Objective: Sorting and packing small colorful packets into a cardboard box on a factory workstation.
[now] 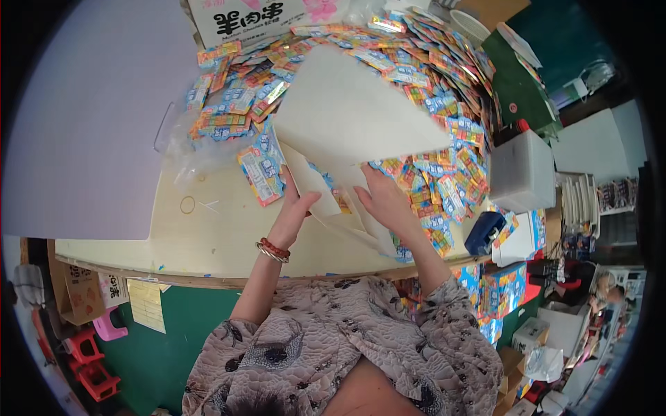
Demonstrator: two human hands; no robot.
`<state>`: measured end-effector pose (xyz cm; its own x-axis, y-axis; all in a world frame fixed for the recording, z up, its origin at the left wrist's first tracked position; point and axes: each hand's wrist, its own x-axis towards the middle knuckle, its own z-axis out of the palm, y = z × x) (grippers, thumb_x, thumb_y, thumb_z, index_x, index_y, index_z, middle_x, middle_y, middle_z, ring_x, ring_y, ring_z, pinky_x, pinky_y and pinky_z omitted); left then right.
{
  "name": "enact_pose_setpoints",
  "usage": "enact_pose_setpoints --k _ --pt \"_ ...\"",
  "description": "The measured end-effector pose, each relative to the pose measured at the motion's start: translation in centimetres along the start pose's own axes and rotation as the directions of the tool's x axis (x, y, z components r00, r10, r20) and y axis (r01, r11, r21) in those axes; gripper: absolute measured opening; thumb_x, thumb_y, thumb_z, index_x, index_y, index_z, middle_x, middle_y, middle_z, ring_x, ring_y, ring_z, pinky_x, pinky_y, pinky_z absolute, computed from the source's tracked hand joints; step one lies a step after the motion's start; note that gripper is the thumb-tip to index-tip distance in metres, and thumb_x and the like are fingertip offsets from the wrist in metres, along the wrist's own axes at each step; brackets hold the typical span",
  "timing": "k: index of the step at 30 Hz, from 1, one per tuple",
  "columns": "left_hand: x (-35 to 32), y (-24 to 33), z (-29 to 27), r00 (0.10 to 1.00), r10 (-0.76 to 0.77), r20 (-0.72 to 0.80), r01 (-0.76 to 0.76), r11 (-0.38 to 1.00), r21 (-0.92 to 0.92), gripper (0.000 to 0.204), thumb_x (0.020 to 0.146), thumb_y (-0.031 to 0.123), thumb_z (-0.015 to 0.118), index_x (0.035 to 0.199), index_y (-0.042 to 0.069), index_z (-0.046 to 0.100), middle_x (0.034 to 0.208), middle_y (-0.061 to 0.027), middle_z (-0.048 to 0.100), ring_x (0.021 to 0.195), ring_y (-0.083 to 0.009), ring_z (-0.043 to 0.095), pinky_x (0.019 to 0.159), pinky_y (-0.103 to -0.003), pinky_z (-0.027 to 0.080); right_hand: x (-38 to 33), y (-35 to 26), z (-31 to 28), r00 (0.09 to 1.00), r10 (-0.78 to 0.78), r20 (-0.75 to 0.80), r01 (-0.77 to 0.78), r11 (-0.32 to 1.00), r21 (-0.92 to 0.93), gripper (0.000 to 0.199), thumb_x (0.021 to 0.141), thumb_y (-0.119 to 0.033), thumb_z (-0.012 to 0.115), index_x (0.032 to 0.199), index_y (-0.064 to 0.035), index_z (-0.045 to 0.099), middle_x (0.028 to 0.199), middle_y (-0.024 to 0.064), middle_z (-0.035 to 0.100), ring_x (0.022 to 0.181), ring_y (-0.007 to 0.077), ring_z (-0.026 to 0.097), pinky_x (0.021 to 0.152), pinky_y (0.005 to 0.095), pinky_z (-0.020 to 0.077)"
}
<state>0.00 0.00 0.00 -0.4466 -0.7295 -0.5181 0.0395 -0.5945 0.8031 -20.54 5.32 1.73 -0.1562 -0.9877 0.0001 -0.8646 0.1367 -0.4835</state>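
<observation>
A partly unfolded thin cardboard box with a plain white inside tilts up in front of me, over the table's front part. A blue and orange printed panel shows at its left side. My left hand grips the box's left wall, thumb on the white inner face and fingers mostly hidden behind. At the opposite wall, my right hand holds the card with its fingers bent over the edge and its thumb toward the middle. Small colourful packets lie in a big heap behind and beside the box.
A large white board covers the left side. On the cream table lie a rubber band and clear plastic film. A printed carton stands at the back. A white container and a dark blue tape dispenser are at right.
</observation>
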Motion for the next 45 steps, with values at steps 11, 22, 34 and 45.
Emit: enact_pose_setpoints --k 11,22,34,45 --pt "-1.5 0.4 -6.8 0.837 0.547 0.013 -0.172 0.240 0.955 0.067 0.076 -0.001 0.050 0.141 0.005 0.033 0.132 -0.0155 0.049 0.121 -0.0265 0.047 0.104 -0.039 0.034 2.5 1.4 4.0 0.938 0.253 -0.238 -0.302 0.932 -0.201 0.035 0.076 -0.018 0.070 0.101 -0.0018 0.051 0.080 0.0183 0.062 0.077 0.0389 0.062 0.061 0.0465 0.0488" --pt "1.4 0.9 -3.9 0.850 -0.139 0.508 -0.520 -0.367 0.771 0.040 0.082 0.042 0.062 0.093 0.003 0.058 0.079 -0.0127 0.068 0.074 -0.0281 0.068 0.070 -0.037 0.053 2.3 -1.5 2.7 0.620 -0.784 0.033 0.676 0.512 -0.530 0.032 0.080 -0.012 0.062 0.110 -0.0094 0.052 0.103 0.0072 0.056 0.085 0.0216 0.058 0.072 0.0356 0.0497" --pt "2.2 -3.3 -3.6 0.917 -0.037 0.397 -0.398 -0.146 0.906 0.026 0.082 0.018 0.051 0.095 -0.003 0.045 0.071 -0.0232 0.063 0.068 -0.0411 0.063 0.062 -0.049 0.051 7.3 0.1 6.0 0.722 -0.612 0.322 0.687 0.687 -0.235 0.040 0.070 -0.024 0.073 0.104 -0.0144 0.055 0.099 0.0147 0.053 0.085 0.0297 0.064 0.060 0.0376 0.0544" --pt "2.1 -4.0 -4.8 0.921 -0.020 0.388 -0.380 -0.256 0.889 0.018 0.092 0.017 0.040 0.093 0.002 0.048 0.071 -0.0216 0.064 0.067 -0.0396 0.064 0.058 -0.052 0.050 9.6 0.9 8.4 0.801 -0.429 0.418 0.565 0.774 -0.287 0.025 0.081 -0.017 0.058 0.104 -0.0083 0.053 0.094 0.0157 0.059 0.080 0.0334 0.065 0.063 0.0439 0.0543"
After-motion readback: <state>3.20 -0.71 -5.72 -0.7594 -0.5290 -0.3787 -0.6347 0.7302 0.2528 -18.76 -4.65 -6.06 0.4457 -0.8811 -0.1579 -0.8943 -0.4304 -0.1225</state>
